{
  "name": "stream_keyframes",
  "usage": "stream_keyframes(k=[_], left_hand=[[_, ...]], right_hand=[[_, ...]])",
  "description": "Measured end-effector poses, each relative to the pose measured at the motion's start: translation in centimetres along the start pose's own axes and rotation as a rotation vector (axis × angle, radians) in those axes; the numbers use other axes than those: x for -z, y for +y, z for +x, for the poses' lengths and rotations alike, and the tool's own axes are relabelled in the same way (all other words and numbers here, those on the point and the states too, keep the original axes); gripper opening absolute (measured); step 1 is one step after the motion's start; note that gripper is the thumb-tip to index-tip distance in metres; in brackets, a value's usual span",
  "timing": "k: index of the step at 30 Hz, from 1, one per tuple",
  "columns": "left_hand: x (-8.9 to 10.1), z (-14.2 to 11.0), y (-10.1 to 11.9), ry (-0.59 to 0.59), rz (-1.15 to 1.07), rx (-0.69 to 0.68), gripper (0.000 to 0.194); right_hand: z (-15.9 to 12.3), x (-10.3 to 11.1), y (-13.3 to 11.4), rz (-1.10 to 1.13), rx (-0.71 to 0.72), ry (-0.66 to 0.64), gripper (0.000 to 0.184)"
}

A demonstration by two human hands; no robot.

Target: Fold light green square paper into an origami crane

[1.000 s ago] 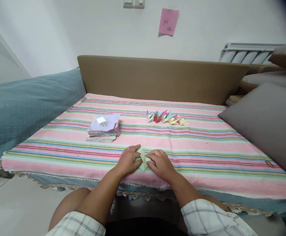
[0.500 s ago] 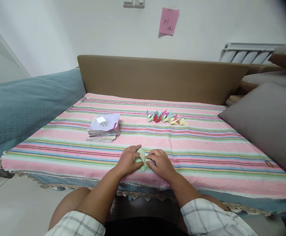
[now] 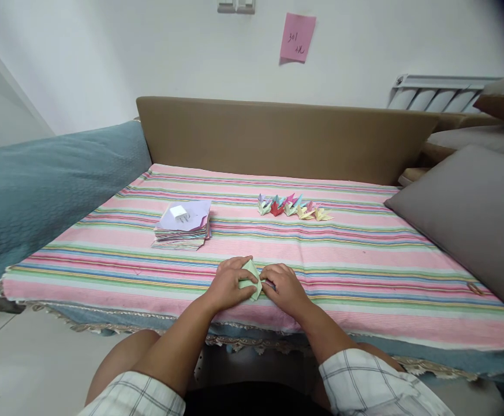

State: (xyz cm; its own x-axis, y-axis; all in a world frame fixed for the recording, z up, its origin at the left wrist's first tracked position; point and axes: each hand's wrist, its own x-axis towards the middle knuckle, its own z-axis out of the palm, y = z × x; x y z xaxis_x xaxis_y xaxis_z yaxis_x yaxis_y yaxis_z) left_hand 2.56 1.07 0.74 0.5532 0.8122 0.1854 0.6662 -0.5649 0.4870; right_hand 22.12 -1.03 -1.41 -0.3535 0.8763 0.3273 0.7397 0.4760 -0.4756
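Note:
A light green sheet of folded paper lies on the striped cloth between my hands, near the front edge of the seat. My left hand grips its left side, with thumb and forefinger on the paper. At the right corner, my right hand pinches the paper between thumb and fingers. Parts of the folds are hidden under my fingers. Beyond my hands stands a cluster of small folded paper cranes in several colours.
To the left, a white plug adapter rests on a stack of coloured paper. A grey cushion leans at the right, with a small brown ring-like object near it. The brown backrest runs along the back.
My left thumb and forefinger have shifted slightly right across the green paper. The paper's right flap has changed position, and my right fingertips have drawn closer together at its right corner.

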Motion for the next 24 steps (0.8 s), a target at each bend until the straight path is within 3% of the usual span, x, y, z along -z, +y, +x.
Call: stream_keyframes(k=[5, 8, 19, 24], left_hand=[[0.08, -0.13, -0.34, -0.037, -0.027, -0.040, 0.057], [-0.19, -0.08, -0.58, -0.008, -0.018, -0.053, 0.068], [-0.39, -0.12, -0.62, 0.056, -0.002, -0.066, 0.064], [-0.36, -0.20, -0.44, 0.050, 0.008, -0.066, 0.047]], right_hand=[[0.01, 0.00, -0.01, -0.023, 0.000, -0.017, 0.014], [-0.01, -0.01, -0.10, -0.039, -0.006, -0.011, 0.016], [-0.04, -0.07, -0.19, -0.044, -0.017, -0.018, 0.022], [-0.03, -0.14, -0.07, -0.029, -0.009, -0.005, 0.017]])
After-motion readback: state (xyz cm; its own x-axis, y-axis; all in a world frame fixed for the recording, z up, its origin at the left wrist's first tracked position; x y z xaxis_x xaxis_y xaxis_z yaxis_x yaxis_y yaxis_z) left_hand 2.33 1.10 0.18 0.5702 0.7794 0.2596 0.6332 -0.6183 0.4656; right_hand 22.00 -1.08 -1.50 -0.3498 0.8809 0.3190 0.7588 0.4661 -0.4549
